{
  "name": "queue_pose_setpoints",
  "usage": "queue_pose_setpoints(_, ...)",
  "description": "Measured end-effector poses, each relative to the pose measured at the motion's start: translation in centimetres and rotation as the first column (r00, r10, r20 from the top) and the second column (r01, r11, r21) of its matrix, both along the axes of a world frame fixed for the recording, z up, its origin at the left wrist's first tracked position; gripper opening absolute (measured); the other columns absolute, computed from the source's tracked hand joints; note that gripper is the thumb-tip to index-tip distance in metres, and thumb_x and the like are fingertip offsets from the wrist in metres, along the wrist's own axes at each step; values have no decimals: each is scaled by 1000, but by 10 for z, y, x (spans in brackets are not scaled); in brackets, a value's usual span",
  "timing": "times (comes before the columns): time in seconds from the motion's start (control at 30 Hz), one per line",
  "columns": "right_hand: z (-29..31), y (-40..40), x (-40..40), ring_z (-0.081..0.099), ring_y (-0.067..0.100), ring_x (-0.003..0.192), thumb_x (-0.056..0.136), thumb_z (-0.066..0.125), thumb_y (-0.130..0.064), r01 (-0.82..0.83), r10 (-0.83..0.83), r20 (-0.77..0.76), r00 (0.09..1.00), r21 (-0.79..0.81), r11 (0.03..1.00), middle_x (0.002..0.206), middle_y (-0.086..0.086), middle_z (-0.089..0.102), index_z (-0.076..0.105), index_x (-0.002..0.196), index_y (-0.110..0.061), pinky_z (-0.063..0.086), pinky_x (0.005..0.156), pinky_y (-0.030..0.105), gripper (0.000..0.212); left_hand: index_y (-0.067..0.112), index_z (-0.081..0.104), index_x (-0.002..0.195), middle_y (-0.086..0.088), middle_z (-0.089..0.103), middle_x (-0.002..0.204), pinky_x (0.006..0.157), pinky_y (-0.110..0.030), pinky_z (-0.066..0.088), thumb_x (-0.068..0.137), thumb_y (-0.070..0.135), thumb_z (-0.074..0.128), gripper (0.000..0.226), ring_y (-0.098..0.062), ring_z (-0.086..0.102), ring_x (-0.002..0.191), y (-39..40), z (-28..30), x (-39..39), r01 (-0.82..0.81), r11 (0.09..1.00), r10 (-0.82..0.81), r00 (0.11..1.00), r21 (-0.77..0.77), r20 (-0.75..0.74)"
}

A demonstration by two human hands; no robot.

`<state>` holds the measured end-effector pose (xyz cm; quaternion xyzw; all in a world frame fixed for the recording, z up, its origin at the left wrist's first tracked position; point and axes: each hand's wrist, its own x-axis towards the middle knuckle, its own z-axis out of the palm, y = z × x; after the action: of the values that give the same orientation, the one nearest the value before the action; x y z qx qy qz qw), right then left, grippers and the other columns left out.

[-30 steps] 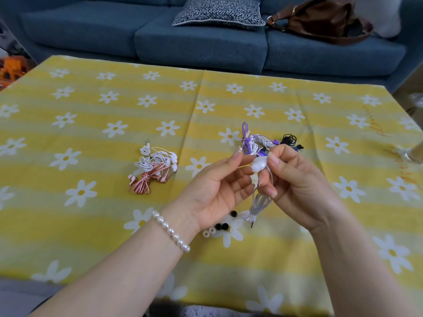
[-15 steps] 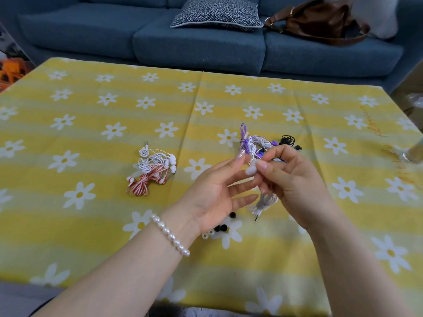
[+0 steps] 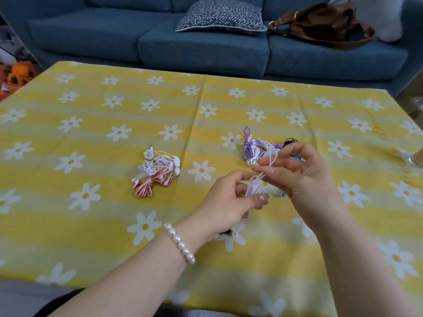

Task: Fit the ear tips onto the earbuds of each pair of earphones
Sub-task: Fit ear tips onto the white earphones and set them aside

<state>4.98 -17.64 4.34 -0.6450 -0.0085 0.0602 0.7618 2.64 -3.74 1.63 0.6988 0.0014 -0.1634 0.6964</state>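
Both hands hold one pair of white earphones (image 3: 256,186) above the yellow daisy tablecloth (image 3: 91,216). My right hand (image 3: 304,179) pinches the white earbud (image 3: 271,153) and its wire between thumb and fingertips. My left hand (image 3: 231,202), with a pearl bracelet on the wrist, grips the coiled cable lower down. Behind the hands lies a pile of purple, white and black earphones (image 3: 256,147). A bundle of white and red-striped earphones (image 3: 158,172) lies to the left. A few loose ear tips (image 3: 226,232) peek out under my left hand, mostly hidden.
A blue sofa (image 3: 206,46) runs along the table's far edge, with a patterned cushion (image 3: 222,17) and a brown bag (image 3: 325,24) on it. A clear glass object (image 3: 416,156) stands at the right edge. Orange items (image 3: 18,74) lie on the floor at far left.
The hands have drawn apart: the right hand rose with the earbud, the left hand dropped and closed on the coiled cable. The wire is stretched between them.
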Motion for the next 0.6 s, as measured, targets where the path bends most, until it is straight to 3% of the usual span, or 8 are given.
queue_pose_setpoints(0.2, -6, 5, 0, 69, 28, 88, 66, 66, -28, -110, 88, -145, 985, -149, 983, 89, 17, 71, 52, 79, -9, 53, 86, 40, 27, 14, 50, 100, -3, 68, 85, 62, -28, 45, 82, 11, 65, 24, -13, 65, 68, 32, 8, 12, -214, 973, 211, 977, 81, 41)
queue_pose_setpoints(0.3, -10, 9, -1, 69, 28, 91, 79, 63, -23, -172, 124, -179, 976, -283, 944, 92, 15, 71, 56, 82, -9, 52, 89, 42, 16, 15, 56, 97, -2, 66, 84, 52, -14, 43, 81, 7, 65, 20, -6, 62, 66, 64, 12, 27, -388, 911, 364, 916, 138, 167)
queue_pose_setpoints(0.37, -11, 11, -2, 69, 25, 90, 84, 61, -18, -199, 140, -185, 973, -350, 915, 92, 13, 72, 58, 83, -9, 51, 88, 41, 10, 12, 59, 99, 4, 63, 80, 54, -11, 43, 80, 5, 67, 22, -2, 57, 64, 90, 15, 38, -549, 822, 504, 825, 153, 255)
queue_pose_setpoints(0.47, -12, 12, -3, 68, 23, 89, 85, 62, -17, -219, 152, -189, 970, -410, 886, 93, 13, 72, 59, 82, -11, 51, 86, 39, 8, 14, 60, 98, 8, 61, 79, 59, -12, 43, 78, 8, 70, 23, -2, 55, 67, 125, 14, 48, -677, 713, 609, 728, 185, 316)
queue_pose_setpoints(0.6, -17, 9, -1, 65, 30, 87, 83, 65, -20, -207, 140, -162, 977, -539, 817, 92, 16, 70, 62, 80, -14, 49, 80, 41, 8, 11, 63, 99, 3, 63, 79, 72, -26, 47, 77, 6, 71, 24, -10, 57, 70, 152, -3, 56, -677, 656, 589, 736, 334, 334)
